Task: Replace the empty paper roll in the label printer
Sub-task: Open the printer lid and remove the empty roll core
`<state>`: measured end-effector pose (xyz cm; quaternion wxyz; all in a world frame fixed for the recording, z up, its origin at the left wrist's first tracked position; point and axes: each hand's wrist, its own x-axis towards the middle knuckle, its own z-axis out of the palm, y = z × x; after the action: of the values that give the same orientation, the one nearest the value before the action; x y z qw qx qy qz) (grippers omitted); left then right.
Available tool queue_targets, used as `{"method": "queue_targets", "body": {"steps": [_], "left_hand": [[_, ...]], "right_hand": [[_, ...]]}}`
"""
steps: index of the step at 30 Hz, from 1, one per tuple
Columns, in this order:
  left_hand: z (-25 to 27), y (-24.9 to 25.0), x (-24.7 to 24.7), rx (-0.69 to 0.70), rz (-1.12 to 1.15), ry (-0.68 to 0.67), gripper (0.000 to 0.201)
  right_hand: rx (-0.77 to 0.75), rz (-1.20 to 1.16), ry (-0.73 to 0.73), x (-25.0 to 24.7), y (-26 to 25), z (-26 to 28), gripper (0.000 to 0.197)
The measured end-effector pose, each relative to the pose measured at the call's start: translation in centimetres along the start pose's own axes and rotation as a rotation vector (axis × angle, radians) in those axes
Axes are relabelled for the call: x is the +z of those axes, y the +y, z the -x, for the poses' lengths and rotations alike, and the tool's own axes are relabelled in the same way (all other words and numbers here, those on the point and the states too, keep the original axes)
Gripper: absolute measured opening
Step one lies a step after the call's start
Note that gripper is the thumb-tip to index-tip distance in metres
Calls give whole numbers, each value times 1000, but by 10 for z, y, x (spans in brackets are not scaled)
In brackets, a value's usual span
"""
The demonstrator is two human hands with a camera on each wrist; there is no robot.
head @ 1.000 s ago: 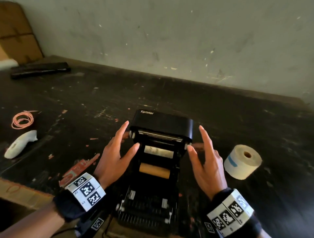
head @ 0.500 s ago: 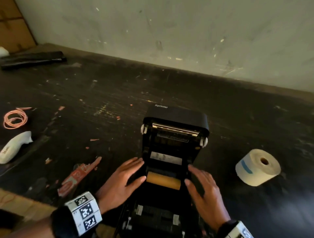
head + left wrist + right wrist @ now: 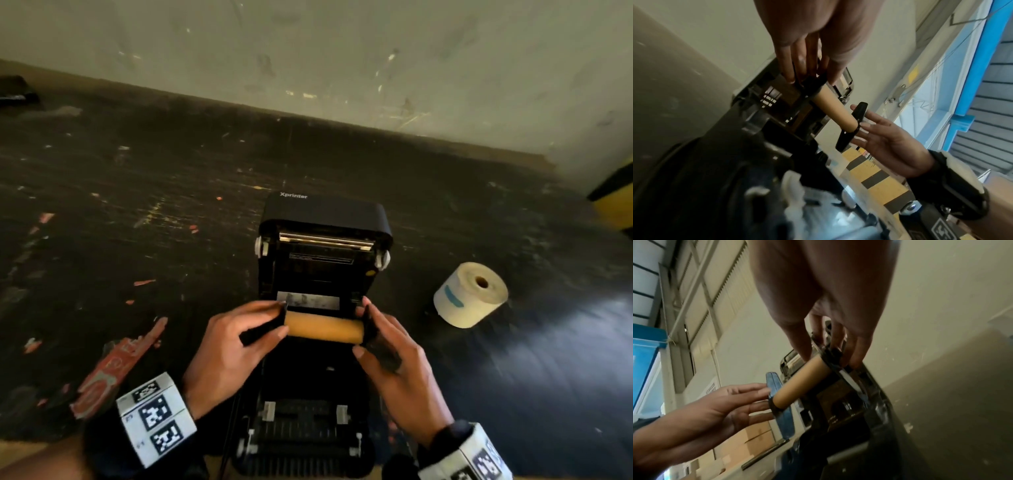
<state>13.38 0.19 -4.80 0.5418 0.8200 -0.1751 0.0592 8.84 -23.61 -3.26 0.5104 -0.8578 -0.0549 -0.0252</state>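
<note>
My left hand (image 3: 230,346) and right hand (image 3: 394,356) are closest to me, one at each end of the empty cardboard core (image 3: 323,328), which sits on a black spindle with a flat guide plate at either end. On the left, my thumb and fingers pinch the left plate (image 3: 263,330). On the right, my fingers are fairly straight and press the outer face of the right plate (image 3: 851,126), with the thumb tucked under it. The core is level between my hands, just above the open bay of the label printer (image 3: 322,370), and I judge it clear of its cradle or nearly so.

To do this step well I should lift both ends evenly, so the spindle does not tilt and catch on the bay walls, and squeeze inward lightly so the plates do not slide off. Once clear, one plate has to come off so the core can slip free.

Beyond my fingers the lid (image 3: 327,219) stands tilted back, its metal bar showing. The full paper roll (image 3: 471,294) lies on its side on the dark table (image 3: 171,205) to the printer's right, well apart from it, within reach of my right hand. A pale wall (image 3: 342,51) closes the far edge.
</note>
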Motion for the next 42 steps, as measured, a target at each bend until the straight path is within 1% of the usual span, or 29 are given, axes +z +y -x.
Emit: {"method": "queue_targets", "body": {"steps": [3,5,8,10,11,13,15,18,20,21,22,24,25,26,27,29,30,32,35,36,37,38,39,40,41,42], "left_hand": [[-4,21,11,28,43,-26,47],[-3,35,25,18,77,-59,46],[-2,50,53,-36,108,-122,52],[-6,58,79,-66,102,-139,58],[-8,62,96,-77,97,-136,58],[-15,71,127,-93,63,-108,49],[-22,83,162,-139,46,-88,42],[-28,95,211,-203,56,-76,41],[-31,99,237,-231,71,-46,41],[-32,97,250,-241,74,-23,40],[-33,93,258,-243,50,-3,39],[-34,78,277,-288,-107,8,38],[-36,68,284,-334,-215,-7,39],[-37,59,293,-394,-325,-30,40],[-37,50,299,-445,-434,-66,39],[-36,38,310,-501,-621,-150,40],[-34,34,315,-505,-707,-192,41],[-29,30,322,-497,-832,-240,43],[-28,29,326,-484,-958,-245,40],[-28,31,327,-487,-978,-251,39],[-28,32,327,-481,-968,-234,38],[-28,35,327,-463,-920,-186,38],[-28,40,327,-423,-817,-118,38],[-28,47,327,-367,-655,-57,38],[-30,56,328,-319,-476,-44,38],[-30,69,329,-296,-312,-97,39]], "right_hand": [[33,-101,-17,-20,-2,9,71],[34,-127,-23,-38,4,16,71],[51,-143,-51,-68,21,25,68],[97,-191,-75,-92,38,29,67],[123,-222,-88,-106,50,31,66],[139,-288,-89,-129,73,31,61],[138,-324,-95,-157,98,34,53],[176,-372,-110,-198,133,37,49],[219,-442,-107,-222,157,38,51],[240,-466,-105,-233,168,38,58],[251,-465,-91,-240,179,37,71],[282,-454,-72,-249,198,36,99],[295,-450,-67,-251,206,35,104],[302,-439,-85,-254,212,35,102],[309,-431,-112,-254,216,36,91],[327,-405,-161,-254,222,38,61],[334,-388,-179,-254,225,40,55],[348,-367,-200,-253,231,42,56],[371,-368,-206,-252,237,45,63],[375,-364,-210,-254,240,46,69],[375,-368,-221,-255,241,46,78],[381,-375,-240,-256,243,47,84],[392,-381,-255,-257,243,47,84],[406,-388,-264,-256,243,48,77],[417,-408,-258,-255,243,48,67],[417,-431,-254,-254,241,49,55]]}}
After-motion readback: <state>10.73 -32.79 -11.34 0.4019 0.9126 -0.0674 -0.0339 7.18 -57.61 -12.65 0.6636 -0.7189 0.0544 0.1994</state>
